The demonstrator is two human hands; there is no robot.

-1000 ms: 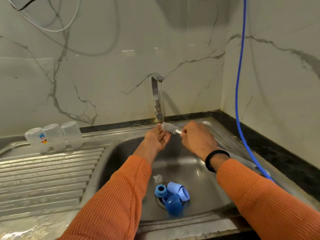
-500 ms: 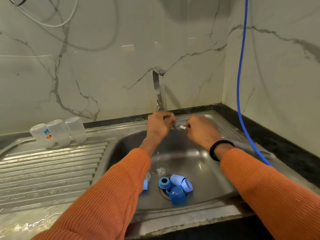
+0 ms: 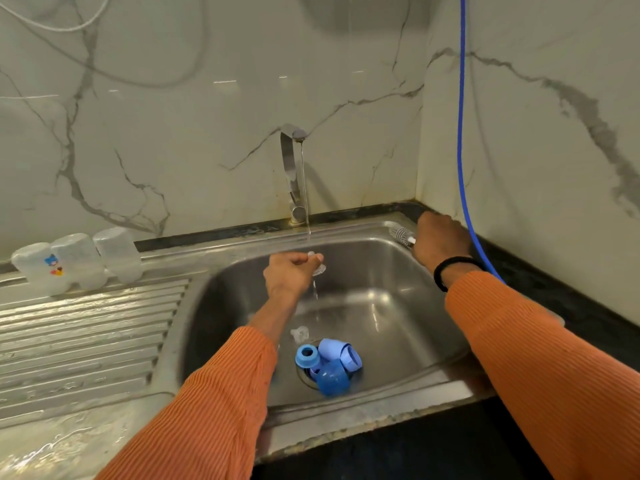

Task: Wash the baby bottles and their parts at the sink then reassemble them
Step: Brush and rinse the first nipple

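Note:
My left hand (image 3: 290,275) holds a clear silicone teat (image 3: 318,266) under the thin stream from the tap (image 3: 292,174), fingers curled round it. At the sink's back right corner my right hand (image 3: 438,241) grips a small grey bristle brush (image 3: 401,234) by its white handle, its head against the rim. Blue caps and collars (image 3: 329,365) lie piled over the drain, with another clear teat (image 3: 299,333) just behind them. Three clear bottles (image 3: 78,261) stand upside down at the back of the draining board.
The steel sink (image 3: 381,306) has a ribbed draining board (image 3: 86,337) on its left, wet at the front. A blue hose (image 3: 460,133) hangs down the right wall to the black counter (image 3: 554,306). Marble walls close in behind and on the right.
My hands have parted: the right one carried the brush away to the sink's back right corner, and the left one stayed under the running water with the teat.

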